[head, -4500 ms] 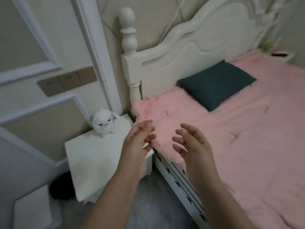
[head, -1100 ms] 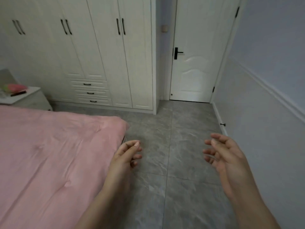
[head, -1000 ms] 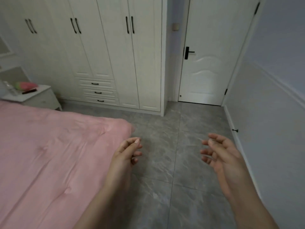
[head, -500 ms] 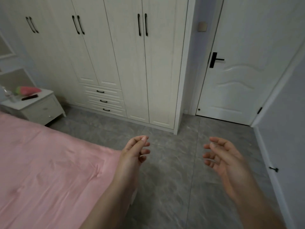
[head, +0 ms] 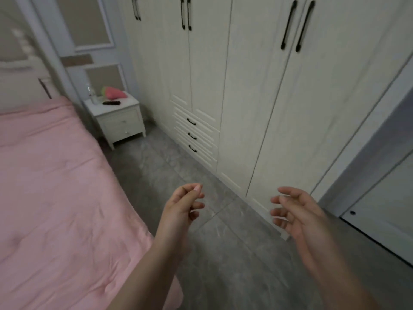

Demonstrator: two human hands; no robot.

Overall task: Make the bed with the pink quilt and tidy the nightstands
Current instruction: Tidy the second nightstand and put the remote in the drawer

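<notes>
The pink quilt (head: 55, 186) lies spread flat over the bed on the left. A white nightstand (head: 118, 117) stands beyond the bed's far side, by the wall. On its top sit a clear bottle (head: 92, 95), a pink and green soft thing (head: 112, 93) and a small dark flat object (head: 111, 103). My left hand (head: 182, 209) hovers over the floor just past the bed's corner, fingers loosely curled, holding nothing. My right hand (head: 295, 213) hangs to its right, also empty, fingers relaxed.
A tall white wardrobe (head: 245, 97) with black handles and three small drawers (head: 192, 136) runs along the right. A grey tiled aisle (head: 169, 175) lies between it and the bed. The white headboard (head: 20, 81) shows at far left, a door's foot (head: 380, 220) at right.
The view has swung left along the wardrobe, so the nightstand is nearer and the door has slid off to the right. Both hands stay raised and empty.
</notes>
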